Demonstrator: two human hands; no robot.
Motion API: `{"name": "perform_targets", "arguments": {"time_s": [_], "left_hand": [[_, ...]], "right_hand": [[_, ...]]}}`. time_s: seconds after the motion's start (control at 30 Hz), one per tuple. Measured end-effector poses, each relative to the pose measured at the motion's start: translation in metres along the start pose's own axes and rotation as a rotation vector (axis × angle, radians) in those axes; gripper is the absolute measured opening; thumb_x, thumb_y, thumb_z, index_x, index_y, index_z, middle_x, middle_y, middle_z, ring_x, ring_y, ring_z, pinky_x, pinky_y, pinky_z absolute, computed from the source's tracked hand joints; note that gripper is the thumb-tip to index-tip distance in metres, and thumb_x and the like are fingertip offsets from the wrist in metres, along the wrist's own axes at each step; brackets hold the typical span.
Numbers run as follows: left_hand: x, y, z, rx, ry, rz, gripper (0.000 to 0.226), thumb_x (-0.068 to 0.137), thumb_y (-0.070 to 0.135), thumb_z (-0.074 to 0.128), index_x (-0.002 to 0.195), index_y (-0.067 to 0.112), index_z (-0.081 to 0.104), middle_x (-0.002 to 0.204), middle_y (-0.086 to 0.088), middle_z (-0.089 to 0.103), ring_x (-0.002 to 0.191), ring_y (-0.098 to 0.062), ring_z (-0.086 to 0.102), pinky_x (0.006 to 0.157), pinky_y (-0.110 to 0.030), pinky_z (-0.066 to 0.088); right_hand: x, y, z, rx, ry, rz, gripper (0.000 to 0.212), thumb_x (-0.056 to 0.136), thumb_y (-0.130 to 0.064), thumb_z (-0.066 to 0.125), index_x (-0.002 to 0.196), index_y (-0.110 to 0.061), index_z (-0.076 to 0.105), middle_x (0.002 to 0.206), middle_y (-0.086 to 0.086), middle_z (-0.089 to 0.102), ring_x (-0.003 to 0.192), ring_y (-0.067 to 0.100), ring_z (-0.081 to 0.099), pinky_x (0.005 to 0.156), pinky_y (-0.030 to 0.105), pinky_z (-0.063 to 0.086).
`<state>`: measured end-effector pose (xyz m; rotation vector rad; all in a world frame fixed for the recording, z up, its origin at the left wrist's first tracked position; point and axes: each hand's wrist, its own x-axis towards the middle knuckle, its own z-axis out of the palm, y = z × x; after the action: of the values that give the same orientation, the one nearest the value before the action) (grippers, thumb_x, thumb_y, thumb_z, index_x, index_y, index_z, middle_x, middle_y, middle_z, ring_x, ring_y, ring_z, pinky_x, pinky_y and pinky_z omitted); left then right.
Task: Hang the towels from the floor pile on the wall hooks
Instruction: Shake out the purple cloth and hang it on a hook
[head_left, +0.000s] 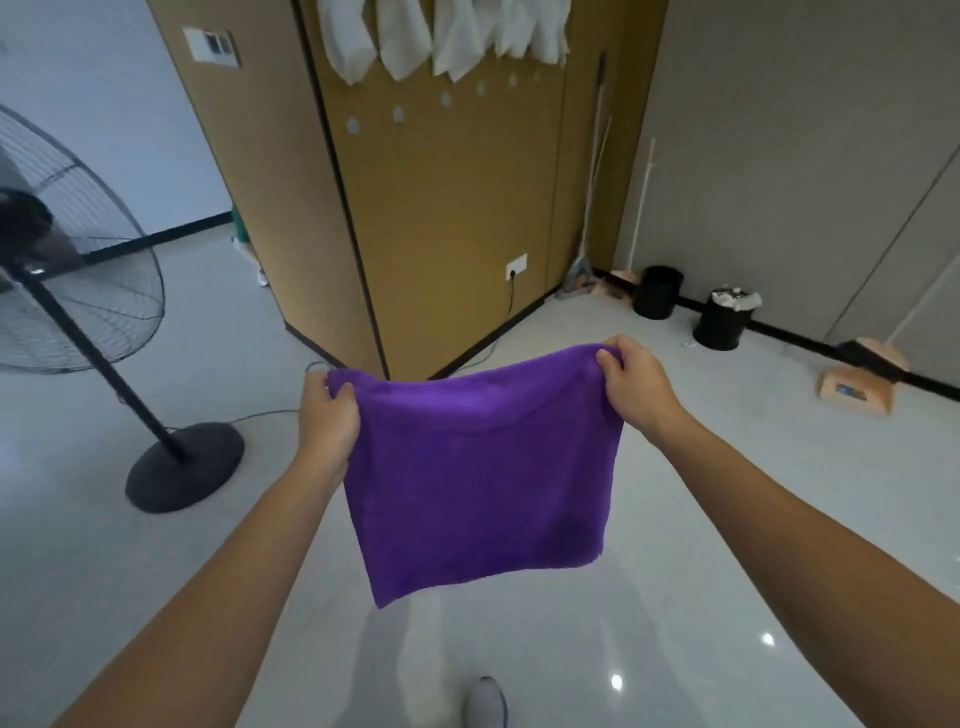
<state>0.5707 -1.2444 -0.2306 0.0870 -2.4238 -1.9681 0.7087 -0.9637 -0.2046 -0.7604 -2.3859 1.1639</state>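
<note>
A square purple terry towel (483, 467) hangs spread in front of the person. The left hand (327, 415) clenches one top corner and the right hand (631, 384) pinches the other, fingers curled over the hem. Held this way the cloth falls flat and untwisted, probably so an edge can be found for hooking. It is in the air, well apart from the brown panelled wall (441, 208) ahead. Limp white cloths (441, 41) already hang along the top of that wall. Below them runs a slanting row of small pale studs (398, 113), likely free hooks, though they are too small to be sure. The floor pile itself is not in view. A black pedestal fan (67, 249) stands to the left, and its round base (184, 465) lies near the walking line. A cable drops from the white wall socket (516, 266) along the skirting. Two black bins (657, 291) and a pale dustpan (857, 384) sit to the right, clear of the path.
</note>
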Motion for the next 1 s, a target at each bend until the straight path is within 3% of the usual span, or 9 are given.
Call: {"name": "perform_targets", "arguments": {"time_s": [0.07, 0.13, 0.23, 0.33, 0.43, 0.6, 0.7, 0.9, 1.0], "left_hand": [[0.036, 0.012, 0.039, -0.036, -0.056, -0.008, 0.019, 0.089, 0.013, 0.044, 0.105, 0.015, 0.054, 0.100, -0.006, 0.061, 0.091, -0.023, 0.058, 0.077, -0.036, 0.047], [0.073, 0.026, 0.079, -0.062, -0.144, -0.020, 0.029, 0.083, 0.017, 0.045, 0.107, 0.010, 0.059, 0.100, -0.008, 0.063, 0.090, -0.025, 0.059, 0.072, -0.035, 0.046], [0.111, 0.053, 0.141, -0.094, -0.288, -0.016, 0.026, 0.087, 0.035, 0.058, 0.104, 0.014, 0.057, 0.094, -0.004, 0.063, 0.086, -0.024, 0.061, 0.068, -0.032, 0.047], [0.138, 0.079, 0.198, -0.017, -0.421, 0.063, 0.048, 0.079, 0.037, 0.077, 0.113, 0.014, 0.052, 0.100, -0.001, 0.060, 0.088, -0.017, 0.058, 0.066, -0.025, 0.043], [0.171, 0.096, 0.249, 0.138, -0.571, 0.120, 0.067, 0.068, 0.032, 0.087, 0.120, 0.015, 0.049, 0.109, -0.002, 0.057, 0.096, -0.020, 0.057, 0.068, -0.027, 0.045], [0.212, 0.126, 0.351, 0.297, -0.669, 0.238, 0.035, 0.072, 0.029, 0.084, 0.096, 0.021, 0.058, 0.101, 0.000, 0.063, 0.094, -0.022, 0.061, 0.075, -0.034, 0.049], [0.235, 0.143, 0.415, 0.306, -0.643, 0.235, 0.027, 0.076, 0.030, 0.081, 0.094, 0.023, 0.062, 0.101, -0.002, 0.066, 0.095, -0.022, 0.062, 0.082, -0.038, 0.051], [0.268, 0.185, 0.532, 0.397, -0.671, 0.133, 0.035, 0.081, 0.033, 0.077, 0.063, 0.017, 0.051, 0.071, -0.001, 0.060, 0.071, -0.020, 0.059, 0.061, -0.028, 0.040], [0.283, 0.201, 0.585, 0.372, -0.639, 0.141, 0.034, 0.083, 0.028, 0.075, 0.061, 0.019, 0.051, 0.066, 0.001, 0.058, 0.065, -0.017, 0.056, 0.058, -0.027, 0.038]], "right_hand": [[0.041, 0.004, -0.010, 0.025, 0.050, 0.061, 0.026, 0.105, -0.024, 0.035, 0.119, -0.013, 0.054, 0.104, 0.001, 0.055, 0.092, 0.016, 0.051, 0.077, 0.028, 0.037], [0.079, 0.005, -0.022, 0.064, 0.083, 0.122, 0.026, 0.105, -0.026, 0.033, 0.118, -0.015, 0.053, 0.104, 0.000, 0.054, 0.094, 0.016, 0.050, 0.079, 0.029, 0.037], [0.133, 0.012, -0.041, 0.099, 0.132, 0.129, 0.023, 0.104, -0.030, 0.036, 0.107, -0.018, 0.055, 0.098, -0.001, 0.056, 0.094, 0.018, 0.053, 0.077, 0.028, 0.036], [0.179, 0.023, -0.061, 0.150, 0.170, 0.122, 0.024, 0.099, -0.041, 0.048, 0.103, -0.018, 0.057, 0.091, -0.005, 0.058, 0.089, 0.016, 0.056, 0.067, 0.026, 0.040], [0.224, 0.040, -0.084, 0.136, 0.167, 0.107, 0.030, 0.089, -0.047, 0.063, 0.100, -0.020, 0.056, 0.090, -0.005, 0.060, 0.081, 0.012, 0.058, 0.062, 0.023, 0.042], [0.315, 0.081, -0.119, 0.014, 0.165, 0.069, 0.026, 0.086, -0.040, 0.069, 0.080, -0.025, 0.049, 0.080, -0.004, 0.057, 0.071, 0.009, 0.054, 0.055, 0.019, 0.037], [0.376, 0.104, -0.141, -0.049, 0.181, 0.009, 0.031, 0.089, -0.037, 0.066, 0.071, -0.024, 0.045, 0.071, -0.005, 0.051, 0.064, 0.007, 0.048, 0.050, 0.012, 0.034], [0.502, 0.143, -0.195, -0.082, 0.143, -0.053, 0.035, 0.091, -0.036, 0.064, 0.066, -0.022, 0.043, 0.066, -0.005, 0.050, 0.061, 0.006, 0.047, 0.048, 0.014, 0.032], [0.563, 0.157, -0.213, -0.059, 0.160, -0.073, 0.032, 0.091, -0.033, 0.064, 0.068, -0.022, 0.044, 0.069, -0.005, 0.051, 0.063, 0.008, 0.048, 0.049, 0.014, 0.031]]}}
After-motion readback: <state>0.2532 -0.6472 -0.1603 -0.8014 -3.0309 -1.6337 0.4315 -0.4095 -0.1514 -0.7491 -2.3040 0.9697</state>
